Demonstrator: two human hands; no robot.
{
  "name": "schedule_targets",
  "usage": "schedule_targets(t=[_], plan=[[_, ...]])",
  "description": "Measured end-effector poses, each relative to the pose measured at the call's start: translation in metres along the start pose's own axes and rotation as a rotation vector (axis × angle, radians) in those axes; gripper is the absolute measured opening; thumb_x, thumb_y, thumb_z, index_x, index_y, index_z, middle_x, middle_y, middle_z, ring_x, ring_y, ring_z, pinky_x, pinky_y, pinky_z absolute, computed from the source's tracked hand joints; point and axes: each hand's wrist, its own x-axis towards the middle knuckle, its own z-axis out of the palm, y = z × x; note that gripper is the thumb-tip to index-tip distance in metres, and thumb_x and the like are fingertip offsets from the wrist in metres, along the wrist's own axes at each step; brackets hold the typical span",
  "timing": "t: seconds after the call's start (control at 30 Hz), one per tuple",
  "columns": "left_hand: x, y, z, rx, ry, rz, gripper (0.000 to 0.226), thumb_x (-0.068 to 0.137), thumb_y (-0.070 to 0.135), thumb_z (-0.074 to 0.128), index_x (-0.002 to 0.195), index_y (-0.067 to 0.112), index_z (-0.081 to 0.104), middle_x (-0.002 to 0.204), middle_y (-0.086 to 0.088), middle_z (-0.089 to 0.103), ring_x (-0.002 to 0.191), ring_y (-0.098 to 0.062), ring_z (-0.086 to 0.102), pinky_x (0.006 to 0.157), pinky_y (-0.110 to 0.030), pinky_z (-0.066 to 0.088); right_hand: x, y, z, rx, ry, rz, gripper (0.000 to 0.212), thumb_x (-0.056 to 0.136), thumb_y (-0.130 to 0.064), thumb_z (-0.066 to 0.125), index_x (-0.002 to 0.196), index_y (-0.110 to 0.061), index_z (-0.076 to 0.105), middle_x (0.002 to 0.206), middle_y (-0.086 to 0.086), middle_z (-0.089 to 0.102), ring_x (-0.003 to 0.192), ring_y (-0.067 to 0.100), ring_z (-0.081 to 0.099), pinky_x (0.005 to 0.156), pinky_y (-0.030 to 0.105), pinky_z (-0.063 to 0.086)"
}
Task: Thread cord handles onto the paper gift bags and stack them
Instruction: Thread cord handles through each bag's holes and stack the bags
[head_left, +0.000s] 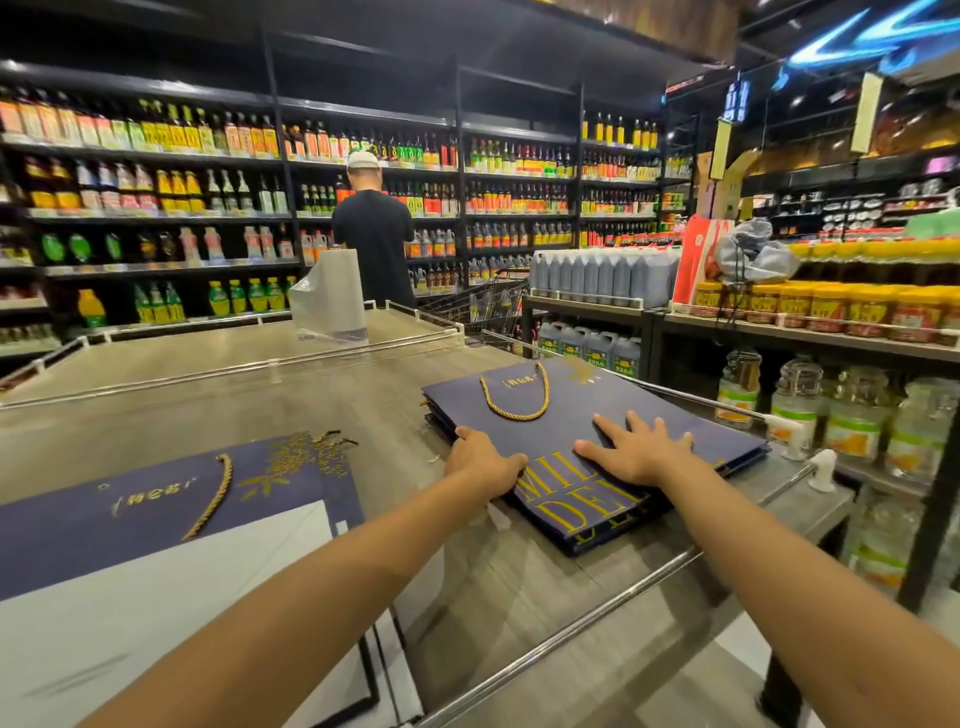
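In the head view, the right hand (644, 452) lies flat, fingers straight and spread, on the stack of blue bags (566, 415). A gold cord handle (514, 410) loops on the top bag just beyond the fingertips. The left hand (485, 462) sits at the stack's left edge with fingers bent onto it, grip impossible to tell; well left of them, 1 more blue bag (130, 504) lies on the table (311, 405).

"Where's room?"
"Bare grey wood-grain tabletop (337, 415) between the flat navy paper bags (104, 519), left, and the navy bag stack (582, 421), right."
"Beyond?"
"A low clear plastic divider (260, 364) crosses."
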Motion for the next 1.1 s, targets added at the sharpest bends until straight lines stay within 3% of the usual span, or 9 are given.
schedule_targets(t=[0.13,0.3,0.47,0.57,0.7,0.83,0.9,1.0,1.1], plan=[[-0.017,-0.008,-0.029,-0.018,-0.047,0.119,0.040,0.084,0.035,0.064,0.112,0.008,0.054,0.122,-0.018,0.059,0.095,-0.028,0.056,0.087,-0.042,0.048,-0.001,-0.001,0.000,0.036,0.072,-0.029,0.074,0.085,-0.073,0.025,0.147,-0.034,0.017,0.157,0.007,0.014,0.142,0.036,0.014,0.112,0.059,0.012],[-0.080,-0.047,-0.102,0.410,0.044,0.403,0.057,0.089,0.038,0.056,0.140,0.017,0.039,0.143,-0.002,0.044,0.130,-0.020,0.042,0.102,-0.031,0.036,-0.021,-0.030,-0.008,0.166,0.281,-0.318,0.057,0.091,-0.051,0.046,0.140,-0.021,0.038,0.142,0.008,0.044,0.131,0.027,0.039,0.106,0.047,0.034],[-0.126,-0.133,-0.178,0.531,0.106,0.218,0.044,0.091,0.044,0.052,0.130,0.024,0.049,0.131,0.004,0.055,0.114,-0.018,0.052,0.093,-0.033,0.042,-0.061,-0.107,-0.019,0.320,0.223,-0.620,0.032,0.094,-0.036,0.050,0.118,-0.016,0.058,0.111,0.001,0.063,0.099,0.018,0.058,0.086,0.033,0.046],[-0.141,-0.181,-0.200,0.452,0.118,0.103,0.043,0.089,0.048,0.053,0.125,0.026,0.054,0.127,0.009,0.057,0.115,-0.013,0.053,0.096,-0.034,0.043,-0.094,-0.168,-0.022,0.334,0.083,-0.820,0.025,0.095,-0.039,0.048,0.103,-0.020,0.062,0.088,-0.010,0.059,0.076,0.008,0.054,0.070,0.026,0.041],[-0.153,-0.219,-0.210,0.437,0.148,0.146,0.047,0.086,0.056,0.050,0.125,0.031,0.054,0.126,0.016,0.055,0.116,-0.009,0.052,0.098,-0.036,0.043,-0.121,-0.232,-0.002,0.161,0.009,-0.948,0.041,0.094,-0.040,0.047,0.093,-0.002,0.062,0.088,0.013,0.064,0.078,0.025,0.056,0.072,0.039,0.045],[-0.150,-0.225,-0.227,0.613,0.143,0.149,0.023,0.089,0.051,0.049,0.084,0.032,0.060,0.085,0.015,0.060,0.081,-0.009,0.055,0.075,-0.032,0.048,-0.122,-0.250,0.012,0.208,-0.137,-0.968,0.030,0.093,-0.027,0.053,0.095,0.003,0.059,0.077,0.002,0.051,0.070,0.014,0.046,0.059,0.016,0.035],[-0.147,-0.227,-0.239,0.614,0.148,0.120,0.032,0.090,0.046,0.050,0.065,0.026,0.049,0.065,0.010,0.053,0.063,-0.012,0.048,0.064,-0.032,0.041,-0.121,-0.247,0.006,0.292,-0.231,-0.914,0.020,0.095,-0.013,0.050,0.087,0.004,0.058,0.067,-0.003,0.041,0.061,0.007,0.036,0.053,0.011,0.033],[-0.143,-0.235,-0.248,0.500,0.117,0.123,0.030,0.090,0.036,0.056,0.062,0.027,0.054,0.059,0.013,0.054,0.056,-0.003,0.049,0.061,-0.026,0.039,-0.106,-0.244,-0.007,0.246,-0.209,-0.818,0.017,0.096,-0.011,0.044,0.081,-0.006,0.050,0.068,-0.001,0.041,0.063,0.011,0.038,0.052,0.012,0.033],[-0.144,-0.227,-0.233,0.214,0.049,0.151,0.017,0.089,0.028,0.060,0.082,0.020,0.073,0.074,0.013,0.069,0.064,0.001,0.058,0.068,-0.026,0.047,-0.072,-0.256,-0.017,0.086,-0.024,-0.724,0.024,0.095,-0.010,0.040,0.079,0.001,0.054,0.081,0.016,0.053,0.077,0.020,0.044,0.059,0.026,0.033]])
